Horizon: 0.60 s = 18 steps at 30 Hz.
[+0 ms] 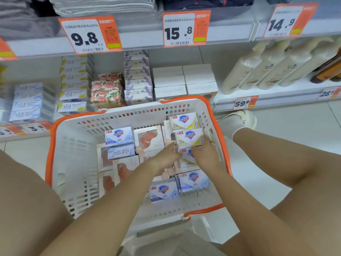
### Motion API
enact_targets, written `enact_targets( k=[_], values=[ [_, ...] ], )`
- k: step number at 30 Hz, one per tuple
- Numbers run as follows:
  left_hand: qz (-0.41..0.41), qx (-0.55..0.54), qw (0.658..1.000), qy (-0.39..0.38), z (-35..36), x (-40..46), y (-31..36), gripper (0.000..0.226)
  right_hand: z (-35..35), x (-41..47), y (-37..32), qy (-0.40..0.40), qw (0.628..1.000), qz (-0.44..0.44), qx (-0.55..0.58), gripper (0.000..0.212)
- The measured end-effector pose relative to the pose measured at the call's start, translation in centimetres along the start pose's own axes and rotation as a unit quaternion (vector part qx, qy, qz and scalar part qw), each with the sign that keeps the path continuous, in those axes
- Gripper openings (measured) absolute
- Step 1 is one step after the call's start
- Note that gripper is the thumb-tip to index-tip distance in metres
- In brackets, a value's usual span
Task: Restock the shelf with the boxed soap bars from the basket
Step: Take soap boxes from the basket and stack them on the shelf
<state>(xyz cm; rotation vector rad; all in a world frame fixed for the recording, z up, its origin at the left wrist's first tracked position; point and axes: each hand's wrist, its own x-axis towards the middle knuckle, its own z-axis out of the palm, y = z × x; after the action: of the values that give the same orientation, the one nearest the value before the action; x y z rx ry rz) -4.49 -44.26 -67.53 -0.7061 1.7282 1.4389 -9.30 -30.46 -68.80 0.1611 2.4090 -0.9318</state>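
Note:
A white basket with an orange rim (73,157) stands on the floor before the low shelf (110,115). It holds several boxed soap bars: yellow Safeguard boxes, blue-white Safeguard boxes (119,135) and peach window boxes (148,138). Both my hands reach into its right half. My left hand (166,155) touches the left side of a yellow Safeguard box (189,137), and my right hand (203,151) holds that box's near right corner. Another yellow box (183,120) lies behind it.
The shelf carries stacks of yellow-marked boxes (73,85), floral boxes (107,93), lavender boxes (138,78), plain white boxes (184,80) and blue boxes (27,102). Cream bottles (258,69) lie to the right. My knees flank the basket; a white shoe (238,120) rests beside it.

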Motion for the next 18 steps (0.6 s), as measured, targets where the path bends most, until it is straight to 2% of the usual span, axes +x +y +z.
enact_targets(
  k=[4,6,8,10,14,16,18],
  values=[
    [0.019,-0.047,0.998,0.032,0.1,1.7,1.4,0.049,-0.5,0.4,0.6,-0.032,0.999,0.019,0.014,0.048],
    [-0.017,-0.091,0.993,0.072,0.1,2.5,1.6,0.048,-0.9,0.4,0.8,-0.041,0.999,0.010,0.012,0.046],
    [-0.041,-0.126,0.986,0.097,-0.2,2.3,2.0,0.038,-0.8,0.5,1.0,-0.045,0.999,0.005,0.025,0.045],
    [-0.051,-0.127,0.986,0.099,-0.4,2.8,1.8,0.032,-0.4,0.8,1.2,-0.066,0.997,0.019,0.039,0.048],
    [-0.064,-0.143,0.983,0.098,-0.7,2.9,0.5,0.042,0.5,0.7,1.7,-0.091,0.995,0.033,0.025,0.059],
    [-0.071,-0.165,0.979,0.096,-0.7,3.0,0.1,0.049,0.7,0.5,1.8,-0.104,0.992,0.039,0.054,0.062],
    [-0.069,-0.182,0.975,0.108,-0.7,3.2,-0.2,0.046,0.7,0.5,1.9,-0.107,0.990,0.044,0.086,0.066]
  ],
)
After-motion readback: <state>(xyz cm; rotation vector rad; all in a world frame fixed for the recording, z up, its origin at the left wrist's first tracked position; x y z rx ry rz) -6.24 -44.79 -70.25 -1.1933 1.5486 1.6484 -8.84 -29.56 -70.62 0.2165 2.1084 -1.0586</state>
